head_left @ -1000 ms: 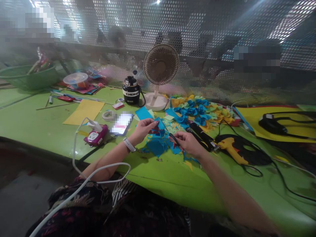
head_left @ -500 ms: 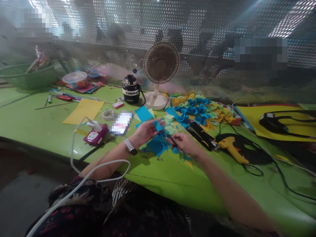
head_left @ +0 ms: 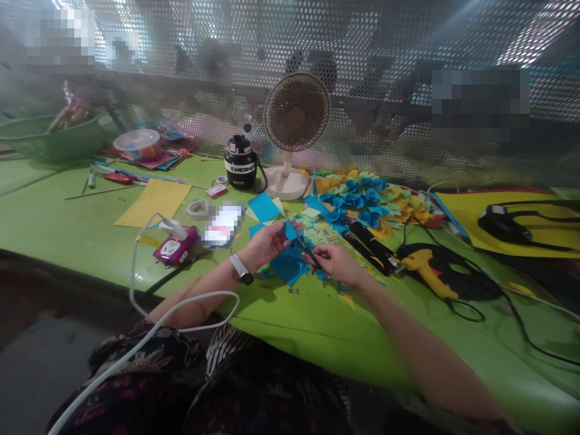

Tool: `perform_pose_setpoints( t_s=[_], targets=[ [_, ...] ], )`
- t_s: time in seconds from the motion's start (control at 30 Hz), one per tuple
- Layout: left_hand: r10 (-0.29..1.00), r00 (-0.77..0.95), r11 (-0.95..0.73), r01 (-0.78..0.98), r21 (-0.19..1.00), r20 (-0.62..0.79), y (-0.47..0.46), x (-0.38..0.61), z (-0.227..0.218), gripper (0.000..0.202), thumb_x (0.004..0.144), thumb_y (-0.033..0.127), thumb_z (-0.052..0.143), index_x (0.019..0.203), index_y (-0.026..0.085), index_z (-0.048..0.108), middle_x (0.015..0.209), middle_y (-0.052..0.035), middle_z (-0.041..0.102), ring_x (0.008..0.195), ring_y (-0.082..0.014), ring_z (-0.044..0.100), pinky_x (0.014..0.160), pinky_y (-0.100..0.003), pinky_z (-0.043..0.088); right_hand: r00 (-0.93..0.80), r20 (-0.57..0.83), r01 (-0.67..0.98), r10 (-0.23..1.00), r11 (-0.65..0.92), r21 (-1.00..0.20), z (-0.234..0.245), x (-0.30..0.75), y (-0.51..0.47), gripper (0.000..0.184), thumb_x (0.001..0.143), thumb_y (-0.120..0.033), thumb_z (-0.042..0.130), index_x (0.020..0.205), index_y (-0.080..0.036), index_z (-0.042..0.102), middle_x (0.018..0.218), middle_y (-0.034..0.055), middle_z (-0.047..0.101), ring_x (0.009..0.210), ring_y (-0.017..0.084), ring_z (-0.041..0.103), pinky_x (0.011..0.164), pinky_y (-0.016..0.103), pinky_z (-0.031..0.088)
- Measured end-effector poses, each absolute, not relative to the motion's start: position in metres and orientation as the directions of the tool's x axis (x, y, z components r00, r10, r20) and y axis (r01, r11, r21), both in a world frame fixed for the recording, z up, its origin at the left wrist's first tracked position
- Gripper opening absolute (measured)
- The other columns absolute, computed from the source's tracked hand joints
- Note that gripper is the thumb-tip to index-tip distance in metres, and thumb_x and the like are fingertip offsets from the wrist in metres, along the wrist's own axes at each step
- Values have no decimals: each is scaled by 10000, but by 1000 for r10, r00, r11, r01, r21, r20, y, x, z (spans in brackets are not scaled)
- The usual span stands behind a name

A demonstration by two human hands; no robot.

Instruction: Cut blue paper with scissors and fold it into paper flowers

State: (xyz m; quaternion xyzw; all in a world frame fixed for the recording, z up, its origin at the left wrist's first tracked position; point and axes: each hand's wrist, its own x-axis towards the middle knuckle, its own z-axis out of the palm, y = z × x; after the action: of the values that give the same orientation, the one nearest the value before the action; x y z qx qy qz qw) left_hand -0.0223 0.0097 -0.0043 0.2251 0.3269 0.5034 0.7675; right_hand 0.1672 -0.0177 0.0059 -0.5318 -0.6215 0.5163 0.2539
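While the left hand (head_left: 267,244) pinches a small blue paper (head_left: 291,231), the piece sits at its fingertips, 2 o'clock from the palm, probably to leave its edge clear for the blades. Right hand (head_left: 335,261) is closed around dark scissors (head_left: 313,258), tips toward 10 o'clock, just beside the paper; can't tell if touching. Bigger blue sheet (head_left: 290,269) lies at 6 o'clock from the piece, likely there for easy reach.
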Motion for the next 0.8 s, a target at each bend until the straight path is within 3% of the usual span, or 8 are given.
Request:
perform_pose_setpoints(
  t_s=[0.23, 0.5, 0.6, 0.7, 0.8],
  targets=[
    [908, 260, 417, -639, 647, -328, 15, -25, -7, 291, 1000, 165, 394, 1084, 64, 654, 1028, -155, 746, 904, -179, 729, 778, -265, 585, -374, -252, 333, 893, -124, -935, 3, 172, -14, 533, 617, -667, 779, 657, -176, 574, 549, 2, 636, 361, 48, 375, 379, 228, 255],
    [871, 320, 489, -623, 610, -372, 19, -27, -6, 291, 972, 211, 472, 1184, 80, 623, 951, -130, 753, 889, -193, 734, 816, -313, 603, -482, -278, 242, 831, -179, -954, 2, 179, -11, 528, 678, -670, 737, 729, -152, 645, 566, 7, 646, 355, 44, 382, 366, 223, 231],
    [883, 317, 469, -638, 612, -346, 18, -28, -6, 306, 933, 177, 532, 1209, 69, 609, 913, -120, 752, 879, -187, 734, 869, -329, 597, -408, -210, 214, 889, -131, -968, 10, 186, -8, 526, 671, -682, 722, 750, -169, 636, 593, 2, 645, 378, 58, 398, 386, 230, 269],
    [899, 289, 438, -628, 644, -330, 17, -30, -6, 350, 909, 126, 555, 1255, 75, 576, 966, -121, 753, 918, -187, 734, 882, -322, 596, -214, -64, 372, 975, 21, -928, 15, 199, 0, 474, 704, -646, 696, 775, -181, 638, 676, 22, 670, 465, 100, 483, 473, 256, 374],
    [921, 256, 389, -611, 690, -293, 15, -30, -6, 373, 894, 56, 546, 1267, 74, 566, 1025, -136, 748, 952, -197, 734, 907, -334, 592, -78, 143, 737, 987, 154, -658, 11, 211, 8, 335, 745, -506, 699, 825, -181, 701, 813, 67, 705, 661, 178, 596, 618, 298, 437]
  ],
)
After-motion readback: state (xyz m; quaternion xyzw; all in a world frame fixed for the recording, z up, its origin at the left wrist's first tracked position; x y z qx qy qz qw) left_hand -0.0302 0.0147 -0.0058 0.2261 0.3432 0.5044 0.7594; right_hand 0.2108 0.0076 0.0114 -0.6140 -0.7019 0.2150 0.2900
